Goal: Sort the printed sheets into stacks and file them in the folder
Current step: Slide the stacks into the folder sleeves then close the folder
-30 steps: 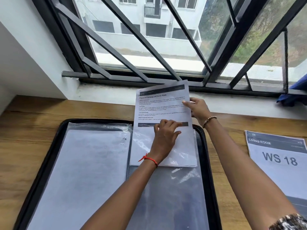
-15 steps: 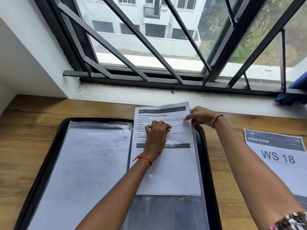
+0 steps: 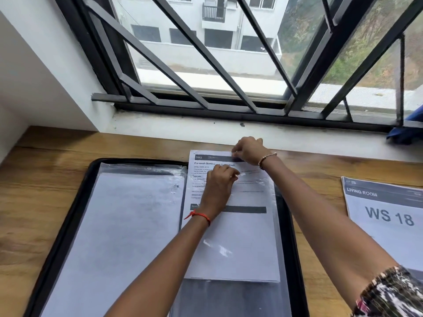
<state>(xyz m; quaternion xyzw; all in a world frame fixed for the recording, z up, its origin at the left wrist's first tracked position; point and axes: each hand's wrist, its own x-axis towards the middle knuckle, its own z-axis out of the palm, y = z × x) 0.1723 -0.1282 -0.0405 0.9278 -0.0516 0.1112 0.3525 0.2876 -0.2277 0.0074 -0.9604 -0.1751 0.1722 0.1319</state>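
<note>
Lying open on the tabletop (image 3: 34, 179): a black folder (image 3: 71, 225), flat on the wood, with its near end cut off by the picture edge.
Left side of the folder: a plain white page (image 3: 128, 225) sits inside a shiny see-through cover.
Right side of the folder: a clear pocket (image 3: 229, 298) with a dark back shows near the person.
Printed sheet (image 3: 238, 248): it lies on the right side of the folder, with shiny plastic over its lower part. Its far end sticks out past the folder's far edge onto the wood. Its big words say "Pre-wash Sorting" and "Wash".
Left hand (image 3: 219, 186): it rests on the middle of the printed sheet with its fingers curled. The fingertips seem to pinch the shiny edge of the clear pocket.
Right hand (image 3: 249, 151): it is at the far end of the printed sheet, with finger and thumb pinching the top edge.
Wrists: a red thread (image 3: 199, 217) is on the left one and a bead bracelet (image 3: 266, 157) on the right one.
Arm: a spotty sleeve (image 3: 389, 294) shows at the near right.
Other sheet (image 3: 386, 216): it lies on the wood to the right, well apart from the folder, and says "LIVING ROOM" and "WS 18".
Far side: a white sill (image 3: 183, 131) runs under a window with black bars (image 3: 206, 53), and something blue (image 3: 405, 133) lies at the sill's right end.
</note>
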